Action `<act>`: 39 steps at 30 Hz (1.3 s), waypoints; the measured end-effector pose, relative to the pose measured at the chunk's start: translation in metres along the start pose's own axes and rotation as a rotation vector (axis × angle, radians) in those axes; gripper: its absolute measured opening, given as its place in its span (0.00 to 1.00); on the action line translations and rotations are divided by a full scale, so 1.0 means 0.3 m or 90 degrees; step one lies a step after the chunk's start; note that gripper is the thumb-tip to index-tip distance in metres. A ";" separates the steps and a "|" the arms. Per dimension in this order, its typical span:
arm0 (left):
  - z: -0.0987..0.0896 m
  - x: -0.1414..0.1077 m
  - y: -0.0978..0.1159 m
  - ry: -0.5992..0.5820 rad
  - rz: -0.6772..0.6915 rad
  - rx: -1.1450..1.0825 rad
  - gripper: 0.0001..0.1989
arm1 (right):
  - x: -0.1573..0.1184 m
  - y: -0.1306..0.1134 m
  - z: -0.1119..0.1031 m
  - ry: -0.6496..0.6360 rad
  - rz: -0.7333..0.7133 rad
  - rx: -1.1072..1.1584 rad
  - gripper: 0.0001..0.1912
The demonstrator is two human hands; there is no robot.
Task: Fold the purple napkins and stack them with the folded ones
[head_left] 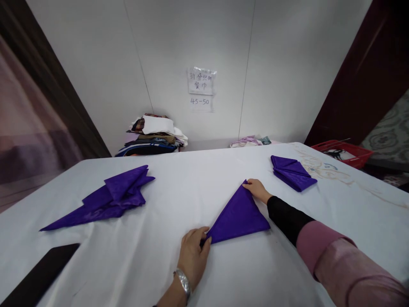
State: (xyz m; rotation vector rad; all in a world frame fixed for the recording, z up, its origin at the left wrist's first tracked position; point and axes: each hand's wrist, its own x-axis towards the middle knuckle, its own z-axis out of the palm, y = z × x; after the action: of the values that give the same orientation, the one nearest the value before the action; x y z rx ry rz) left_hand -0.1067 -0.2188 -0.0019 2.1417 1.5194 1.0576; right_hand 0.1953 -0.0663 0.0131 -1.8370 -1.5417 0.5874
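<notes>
Your purple cloth triangle (241,217) lies flat on the white-covered table (172,256), a little right of the middle of the view. Taking it as the clock's center, with 12 o'clock straight away from you, a bundle of purple cloth (116,198) lies well apart at 9 o'clock, its long tip pointing to 8. A folded purple cloth (294,172) sits between 1 and 2 o'clock, just beyond your right forearm, which reaches in from 4 o'clock and takes up the space on that side. Farther out at 2 is a red basket (358,158) with something dark and white inside. A stack of clothes (156,138) stands between 10 and 11, and a small heap of fabric (247,142) at 12, both by the wall (275,76) behind the table. A dark flat object (43,275) lies between 8 and 9, at the near edge of the view.

The triangle's corners point to 12, 4 and 8 o'clock; its longest edge, on the left, runs from 7 to 1. Your left hand (193,256) has its thumb and fingers closed on the 8 o'clock corner, and your right hand (257,190) pinches the 12 o'clock corner.
</notes>
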 end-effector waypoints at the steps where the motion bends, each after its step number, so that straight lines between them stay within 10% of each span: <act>1: 0.001 0.000 -0.001 0.002 0.001 -0.001 0.11 | 0.002 0.004 0.003 0.004 -0.006 -0.024 0.13; 14: -0.002 0.004 0.014 -0.022 -0.045 -0.022 0.06 | -0.017 0.008 0.026 0.046 -0.047 -0.140 0.12; 39: -0.027 -0.013 0.038 -0.019 -0.060 -0.041 0.07 | -0.105 0.025 -0.070 -0.018 -0.036 0.307 0.18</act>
State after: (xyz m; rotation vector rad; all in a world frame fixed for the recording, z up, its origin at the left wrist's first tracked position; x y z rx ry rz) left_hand -0.1053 -0.2281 0.0093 2.0137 1.5343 1.0244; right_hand 0.2088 -0.1018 0.0197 -1.4192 -1.3206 0.8740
